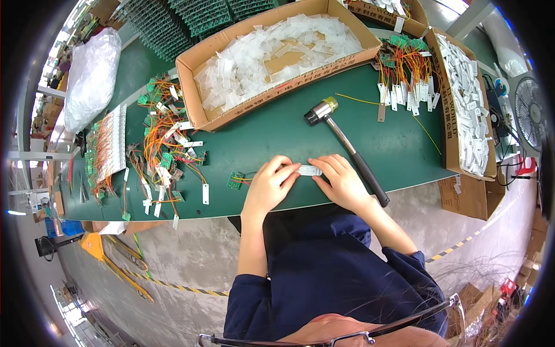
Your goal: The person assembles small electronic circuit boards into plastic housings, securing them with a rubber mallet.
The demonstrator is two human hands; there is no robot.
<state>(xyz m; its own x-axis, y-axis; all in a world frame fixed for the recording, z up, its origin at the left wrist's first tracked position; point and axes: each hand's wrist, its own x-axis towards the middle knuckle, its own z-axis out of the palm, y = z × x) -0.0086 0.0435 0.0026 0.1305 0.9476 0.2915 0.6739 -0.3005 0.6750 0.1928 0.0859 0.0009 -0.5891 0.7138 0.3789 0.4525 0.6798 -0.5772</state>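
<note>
Near the table's front edge, my left hand (268,189) and my right hand (342,184) pinch opposite ends of a small whitish rectangular plastic piece (309,170). Left of my left hand lies a small green circuit board (235,180). Its red and yellow wires run toward that hand, and their far ends are hidden under the fingers. Just beyond my right hand rests a hammer (347,137) with a black and yellow head and a dark grip, slanting toward me.
A cardboard box (199,117) of clear plastic pieces stands at the back; another box (451,151) at right holds white pieces. Wired circuit boards lie in piles at left (165,156) and back right (404,58). Stacked green boards (156,29) and a fan (529,107) flank the table (272,139).
</note>
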